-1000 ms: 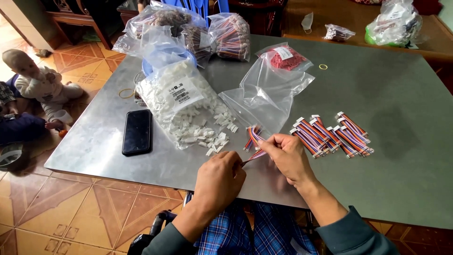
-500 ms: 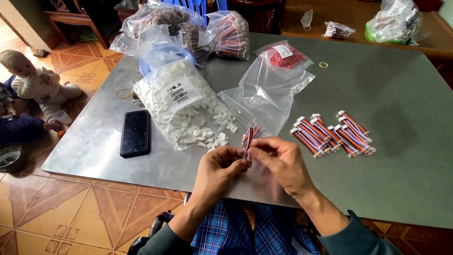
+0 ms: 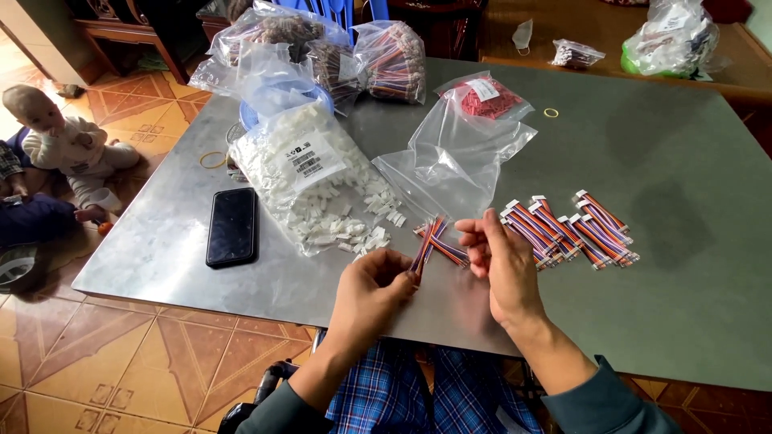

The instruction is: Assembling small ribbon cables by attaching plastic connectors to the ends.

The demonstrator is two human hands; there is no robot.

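My left hand pinches the lower end of a small bundle of red, blue and white wires, held upright over the grey table. My right hand is beside it, fingers curled, touching a second short wire piece that lies just right of the bundle. A row of finished wire harnesses with white connectors lies to the right of my right hand. A torn clear bag of small white plastic connectors spills out to the left.
A black phone lies face up near the left edge. Clear bags, a bag of red parts and bags of wire bundles sit at the back. Rubber bands lie about. A child sits on the tiled floor.
My left hand has kept the wire bundle upright. My right hand has drawn slightly right off the bundle. The camera has shifted a little.
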